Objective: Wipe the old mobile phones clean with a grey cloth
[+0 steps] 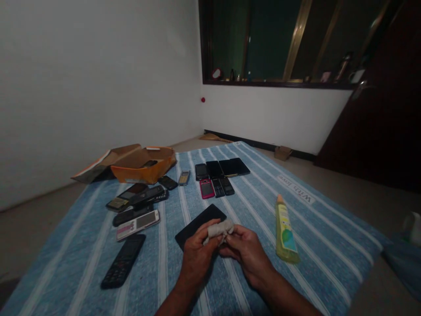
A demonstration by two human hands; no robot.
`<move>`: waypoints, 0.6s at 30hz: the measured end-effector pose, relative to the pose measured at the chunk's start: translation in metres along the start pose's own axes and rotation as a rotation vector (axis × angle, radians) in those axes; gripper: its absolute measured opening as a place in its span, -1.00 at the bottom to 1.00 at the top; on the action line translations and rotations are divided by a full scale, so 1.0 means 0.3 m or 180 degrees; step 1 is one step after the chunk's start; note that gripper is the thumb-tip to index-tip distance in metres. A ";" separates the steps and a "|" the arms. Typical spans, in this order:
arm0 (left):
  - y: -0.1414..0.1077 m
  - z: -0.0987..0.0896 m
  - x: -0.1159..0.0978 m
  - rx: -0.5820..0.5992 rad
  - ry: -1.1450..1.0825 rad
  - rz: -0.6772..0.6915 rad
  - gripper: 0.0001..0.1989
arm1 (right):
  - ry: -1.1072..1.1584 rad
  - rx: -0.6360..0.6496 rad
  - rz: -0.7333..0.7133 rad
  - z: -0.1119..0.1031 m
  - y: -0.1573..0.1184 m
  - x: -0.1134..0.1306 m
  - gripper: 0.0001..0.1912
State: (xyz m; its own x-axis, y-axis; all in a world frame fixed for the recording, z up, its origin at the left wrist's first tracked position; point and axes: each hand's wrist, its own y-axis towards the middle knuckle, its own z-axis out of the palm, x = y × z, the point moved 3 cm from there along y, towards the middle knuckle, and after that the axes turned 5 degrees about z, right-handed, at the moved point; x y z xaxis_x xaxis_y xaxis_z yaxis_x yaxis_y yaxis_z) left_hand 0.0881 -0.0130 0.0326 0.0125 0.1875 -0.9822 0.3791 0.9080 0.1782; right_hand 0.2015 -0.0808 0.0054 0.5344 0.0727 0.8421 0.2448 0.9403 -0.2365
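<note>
A crumpled light grey cloth (219, 228) is pinched between my two hands. My left hand (198, 249) has its fingers closed round the cloth's left side, and my right hand (246, 251) grips its right end with thumb and fingers. Just behind and below them, a flat black phone or small tablet (197, 222) lies on the striped cover; my left hand hides its near right part. To the right of my hands, a bottle of yellow-green liquid (287, 232) lies on its side. Whatever may be inside the folds of the cloth cannot be seen.
Several old mobile phones, including a black keypad phone (123, 262) and a white one (138, 225), are scattered at left. An open orange-brown box (144, 170) stands behind them. More phones, one pink (207, 188), sit in rows beyond my hands on the blue striped cover (256, 281).
</note>
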 end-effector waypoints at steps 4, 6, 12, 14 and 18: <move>0.000 0.003 0.001 0.0118 -0.0158 -0.0265 -0.77 | -0.1279 -0.0669 -0.0533 -0.144 -0.014 0.110 -0.69; -0.001 0.004 0.008 0.0065 -0.0194 -0.0361 -0.76 | -0.2313 -0.1405 -0.1402 -0.253 -0.009 0.223 -0.72; -0.007 0.017 0.029 0.0106 -0.0169 -0.0624 -0.73 | -0.4402 -0.2726 -0.0771 -0.581 0.133 0.441 -0.39; -0.008 0.018 0.025 0.0085 -0.0106 -0.0617 -0.76 | -0.4365 -0.2681 -0.0499 -0.633 0.188 0.453 -0.28; -0.004 0.015 0.015 0.0033 -0.0124 -0.0587 -0.83 | -0.4034 -0.2369 -0.0773 -0.622 0.241 0.432 -0.38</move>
State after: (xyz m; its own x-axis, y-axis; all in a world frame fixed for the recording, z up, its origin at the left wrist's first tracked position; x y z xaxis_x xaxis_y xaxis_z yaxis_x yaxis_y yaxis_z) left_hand 0.0920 -0.0150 0.0277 -0.0225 0.0033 -0.9997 0.3879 0.9217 -0.0057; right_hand 0.4394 -0.0654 0.0069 -0.5248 0.5438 0.6549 0.7780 0.6187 0.1097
